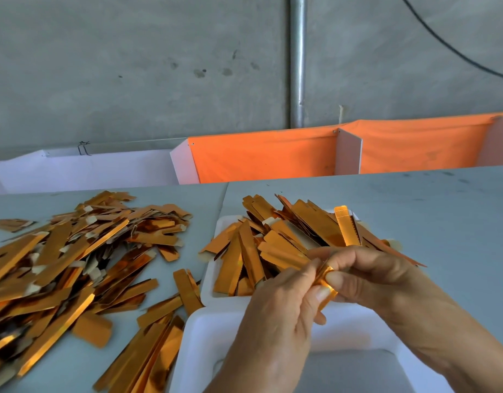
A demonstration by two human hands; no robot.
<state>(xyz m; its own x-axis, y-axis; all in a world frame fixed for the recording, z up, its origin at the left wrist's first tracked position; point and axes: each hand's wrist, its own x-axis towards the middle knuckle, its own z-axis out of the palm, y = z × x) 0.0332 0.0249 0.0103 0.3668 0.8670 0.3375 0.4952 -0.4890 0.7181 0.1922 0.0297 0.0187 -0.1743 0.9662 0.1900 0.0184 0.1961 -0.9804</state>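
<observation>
Both hands meet over the white trays, holding one shiny gold foil card strip (347, 226) that stands nearly upright. My right hand (366, 275) curls round its lower end, and my left hand (276, 316) pinches the same end with thumb and fingertips. The strip's bottom is folded and mostly hidden between the fingers. Behind the hands, a white tray (216, 268) holds a heap of several gold strips (273, 245). A second white tray (213, 338) lies nearer to me, under my wrists.
A large loose pile of gold strips (69, 262) covers the grey table (443, 211) on the left. More gold strips (148, 358) lie at the near tray's left edge. An orange cloth barrier (261, 157) and white panels stand behind the table, with a concrete wall beyond.
</observation>
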